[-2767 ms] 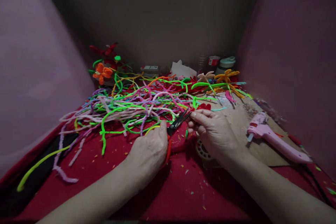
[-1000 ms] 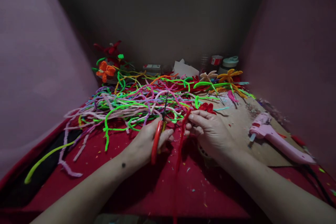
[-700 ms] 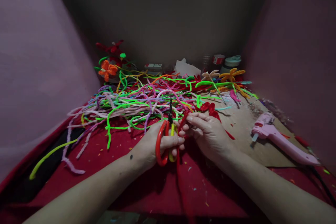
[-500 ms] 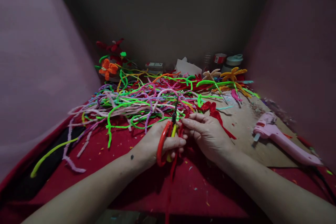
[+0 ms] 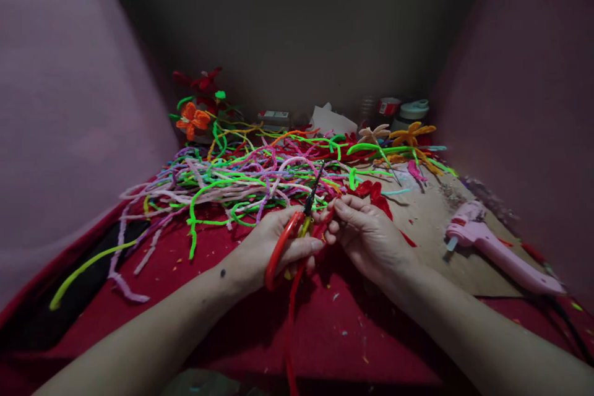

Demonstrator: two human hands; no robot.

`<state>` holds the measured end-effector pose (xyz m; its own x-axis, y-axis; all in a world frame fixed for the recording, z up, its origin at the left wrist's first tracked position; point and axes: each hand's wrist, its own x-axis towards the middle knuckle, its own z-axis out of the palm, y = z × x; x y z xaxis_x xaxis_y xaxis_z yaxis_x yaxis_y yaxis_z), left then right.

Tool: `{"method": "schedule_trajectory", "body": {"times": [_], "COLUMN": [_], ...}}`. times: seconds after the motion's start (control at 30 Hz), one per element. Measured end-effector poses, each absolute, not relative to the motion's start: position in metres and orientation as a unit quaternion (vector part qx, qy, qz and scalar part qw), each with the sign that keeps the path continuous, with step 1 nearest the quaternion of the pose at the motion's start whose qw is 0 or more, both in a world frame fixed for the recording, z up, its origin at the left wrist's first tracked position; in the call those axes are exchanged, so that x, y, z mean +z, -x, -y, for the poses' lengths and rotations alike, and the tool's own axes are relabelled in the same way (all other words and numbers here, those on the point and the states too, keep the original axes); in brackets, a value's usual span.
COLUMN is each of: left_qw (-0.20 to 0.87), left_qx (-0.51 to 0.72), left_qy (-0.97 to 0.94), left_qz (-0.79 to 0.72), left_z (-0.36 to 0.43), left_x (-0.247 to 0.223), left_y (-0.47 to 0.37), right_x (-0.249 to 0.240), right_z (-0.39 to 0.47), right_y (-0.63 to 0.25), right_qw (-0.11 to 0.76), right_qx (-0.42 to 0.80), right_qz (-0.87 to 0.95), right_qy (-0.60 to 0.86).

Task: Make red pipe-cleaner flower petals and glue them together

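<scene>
In my left hand (image 5: 283, 247) is a pair of scissors (image 5: 281, 250) with orange-red and yellow handles, their dark blades pointing away from me. A red pipe cleaner (image 5: 291, 322) hangs down from between my hands toward the table's front edge. My right hand (image 5: 366, 232) pinches the upper part of that red pipe cleaner between thumb and fingers, just right of the scissors. Red looped petals (image 5: 378, 197) lie right behind my right hand. How my left fingers meet the pipe cleaner is partly hidden.
A heap of coloured pipe cleaners (image 5: 232, 185) spreads behind my hands. To the right, a pink glue gun (image 5: 499, 247) lies on a brown board (image 5: 440, 266). Finished flowers, including an orange one (image 5: 192, 121), stand at the back, near a lidded bottle (image 5: 413, 110). Scraps dot the red cloth (image 5: 232, 334).
My right hand has shifted slightly right, apart from the scissors. The scissors have tilted, their tips now leaning right, and the hanging red pipe cleaner has swung a little left.
</scene>
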<state>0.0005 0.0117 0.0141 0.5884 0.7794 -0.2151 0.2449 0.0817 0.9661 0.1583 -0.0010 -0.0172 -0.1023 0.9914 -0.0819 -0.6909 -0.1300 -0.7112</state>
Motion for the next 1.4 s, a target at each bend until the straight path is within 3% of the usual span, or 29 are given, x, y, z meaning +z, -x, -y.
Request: {"method": "schedule_trajectory", "body": {"times": [0.3,0.6,0.8,1.1,1.4], "left_qw": [0.58,0.605,0.64,0.642,0.651], "left_qx": [0.214,0.257,0.277,0.264,0.281], "left_qy": [-0.672,-0.639,-0.621,-0.614,-0.613], "left_qz": [-0.408,-0.399,-0.357,-0.375,-0.347], "left_z": [-0.016,-0.018,-0.02,-0.021,-0.017], "left_x": [0.012,0.008,0.005,0.01,0.009], "left_y": [0.006,0.011,0.008,0.014,0.01], "right_x": [-0.017,-0.015,-0.017,-0.008,-0.018], "right_z": [-0.001,-0.012,-0.003,-0.009,0.0], "right_y": [-0.161,-0.177,-0.164,-0.175,-0.163], "right_qw": [0.622,0.671,0.591,0.658,0.586], "right_qx": [0.67,0.634,0.67,0.583,0.637], "right_qz": [0.266,0.241,0.314,0.315,0.33], "right_qy": [0.305,0.3,0.321,0.357,0.377]}}
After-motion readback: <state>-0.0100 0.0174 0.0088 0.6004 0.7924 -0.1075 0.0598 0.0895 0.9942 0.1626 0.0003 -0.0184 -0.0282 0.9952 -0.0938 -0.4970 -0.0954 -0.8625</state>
